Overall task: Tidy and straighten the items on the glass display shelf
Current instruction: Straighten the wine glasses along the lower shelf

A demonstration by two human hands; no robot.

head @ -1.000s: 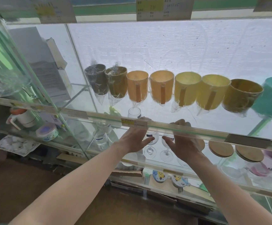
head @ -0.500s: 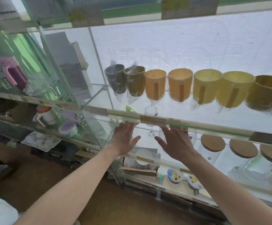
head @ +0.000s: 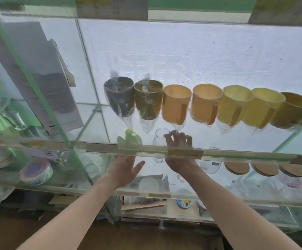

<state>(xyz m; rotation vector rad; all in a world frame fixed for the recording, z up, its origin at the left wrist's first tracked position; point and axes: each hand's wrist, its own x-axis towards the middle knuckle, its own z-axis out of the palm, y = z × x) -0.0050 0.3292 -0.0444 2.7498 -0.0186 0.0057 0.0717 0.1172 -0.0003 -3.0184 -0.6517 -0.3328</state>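
Observation:
A row of plastic-wrapped mugs (head: 206, 103), running from dark grey (head: 119, 96) through orange and yellow to brown (head: 294, 110), stands on the upper glass shelf (head: 146, 150). On the shelf below it stands a clear wine glass (head: 159, 137). My right hand (head: 179, 141) reaches under the shelf rail. Its fingers are curled against the right side of the wine glass bowl, and the rail hides part of the hand. My left hand (head: 125, 170) hovers just below the rail with fingers spread and nothing in it.
A second stemmed glass (head: 211, 165) and cork-lidded jars (head: 236, 167) stand right of my right hand. A green item (head: 130, 138) sits left of the wine glass. The left compartment holds a grey box (head: 34, 78) and a round tin (head: 35, 171).
My right hand has gone from flat and open in front of the rail to reaching in beside the wine glass with curled fingers. My left hand stays open. The view has shifted left.

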